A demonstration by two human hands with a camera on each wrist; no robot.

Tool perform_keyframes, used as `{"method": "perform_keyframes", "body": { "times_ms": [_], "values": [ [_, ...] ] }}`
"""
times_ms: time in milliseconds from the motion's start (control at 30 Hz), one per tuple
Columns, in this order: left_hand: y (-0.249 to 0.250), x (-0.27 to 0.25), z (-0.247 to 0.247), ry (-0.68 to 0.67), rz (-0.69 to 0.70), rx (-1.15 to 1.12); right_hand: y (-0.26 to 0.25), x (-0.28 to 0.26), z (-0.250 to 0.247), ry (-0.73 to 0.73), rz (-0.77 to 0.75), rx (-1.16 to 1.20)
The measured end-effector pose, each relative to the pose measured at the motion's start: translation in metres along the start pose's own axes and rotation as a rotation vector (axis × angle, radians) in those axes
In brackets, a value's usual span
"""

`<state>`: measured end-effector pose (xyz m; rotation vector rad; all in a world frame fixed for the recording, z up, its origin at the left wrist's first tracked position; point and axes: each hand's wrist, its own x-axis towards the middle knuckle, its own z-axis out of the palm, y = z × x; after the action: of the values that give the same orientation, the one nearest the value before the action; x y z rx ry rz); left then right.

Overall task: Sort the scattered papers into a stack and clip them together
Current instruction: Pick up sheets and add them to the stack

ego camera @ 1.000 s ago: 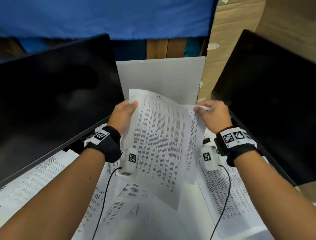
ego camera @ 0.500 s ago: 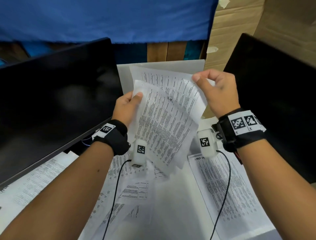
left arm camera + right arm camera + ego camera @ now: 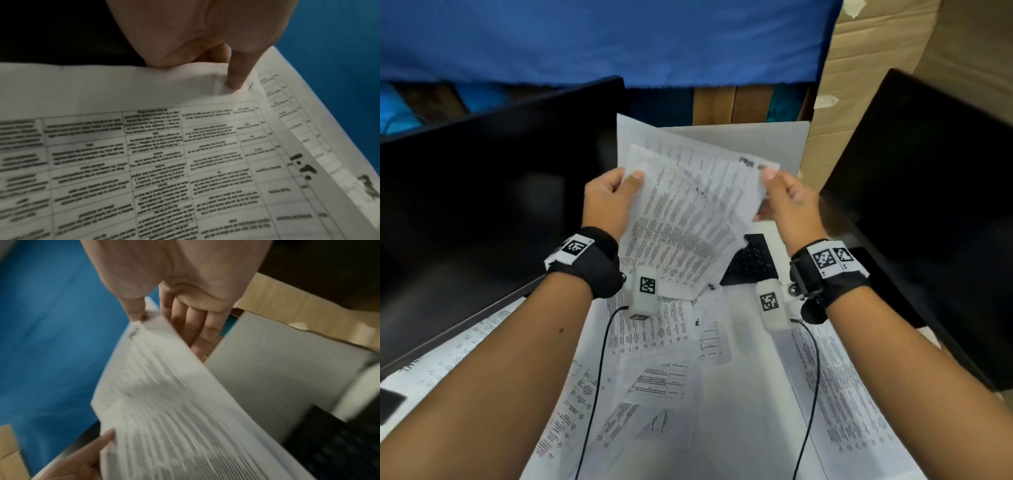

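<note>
I hold a few printed sheets [image 3: 688, 212] in the air between both hands, fanned and not squared. My left hand [image 3: 616, 192] pinches their left edge, thumb on the front sheet [image 3: 185, 146]. My right hand [image 3: 777, 192] pinches the top right corner of the rear sheet [image 3: 164, 378], thumb on top and fingers behind. More printed papers [image 3: 654, 359] lie scattered on the white desk [image 3: 743, 394] below, and one long sheet [image 3: 842, 394] lies at the right. No clip shows in any view.
A dark monitor [image 3: 482, 205] stands at the left and another [image 3: 928, 205] at the right. A black keyboard [image 3: 751, 260] peeks out under the held sheets. A white board [image 3: 756, 144] leans behind, with blue cloth [image 3: 619, 41] and cardboard [image 3: 876, 51] beyond.
Both hands rose with the sheets. The right hand lifted a second sheet up behind the first, then came back down beside it, so the sheets now overlap in a fan.
</note>
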<state>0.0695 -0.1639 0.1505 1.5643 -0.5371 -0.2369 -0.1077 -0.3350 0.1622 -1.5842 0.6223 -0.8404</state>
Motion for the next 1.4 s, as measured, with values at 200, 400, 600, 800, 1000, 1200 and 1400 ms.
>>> {"method": "perform_keyframes", "body": {
  "times_ms": [200, 400, 600, 800, 1000, 1200, 1400],
  "values": [
    [0.003, 0.011, -0.02, 0.197, 0.096, 0.041, 0.116, -0.022, 0.005, -0.219, 0.534, -0.506],
    [0.01, 0.012, -0.037, 0.309, 0.132, 0.071, 0.171, -0.078, 0.03, -0.339, 0.584, -0.893],
    [0.014, 0.007, -0.045, 0.355, 0.146, 0.053, 0.186, -0.091, 0.069, -0.527, 0.566, -0.728],
    [0.007, 0.01, -0.056, 0.361, 0.124, 0.051, 0.187, -0.083, 0.089, -0.555, 0.595, -0.848],
    [0.0, 0.011, -0.06, 0.367, 0.096, 0.014, 0.189, -0.081, 0.086, -0.455, 0.585, -0.745],
    [-0.004, 0.008, -0.064, 0.351, 0.056, 0.019, 0.183, -0.077, 0.102, -0.531, 0.671, -0.76],
    [-0.009, 0.004, -0.073, 0.36, 0.007, -0.023, 0.191, -0.088, 0.106, -0.469, 0.64, -0.743]
  ]
}}
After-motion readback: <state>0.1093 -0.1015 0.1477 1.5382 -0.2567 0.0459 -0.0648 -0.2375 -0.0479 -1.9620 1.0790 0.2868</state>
